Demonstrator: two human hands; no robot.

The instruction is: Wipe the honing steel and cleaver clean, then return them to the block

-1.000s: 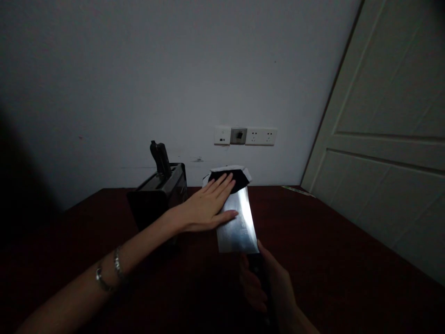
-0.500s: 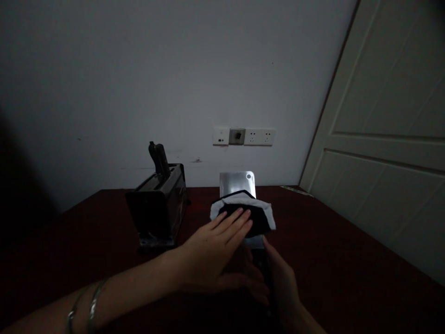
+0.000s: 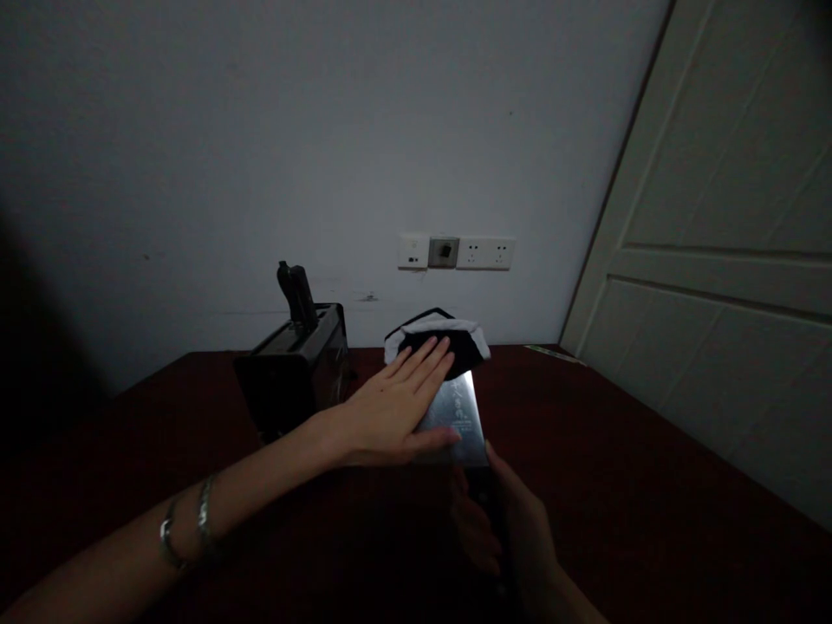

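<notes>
Left hand [image 3: 390,409], fingers flat together, presses cloth [image 3: 448,334] on cleaver [image 3: 460,414].
Right hand [image 3: 523,530] fingers clamp it; cloth slipping edgeward risks a cut.

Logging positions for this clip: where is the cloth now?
Head view, centre: the cloth lies on the far end of the cleaver blade, under the fingers of the left hand, right of the knife block.

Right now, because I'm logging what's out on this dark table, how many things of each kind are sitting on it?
Cleaver: 1
Cloth: 1
Knife block: 1 (the handles in it are too dark to count)
Thin pale strip at the far edge: 1
Total: 4
</notes>
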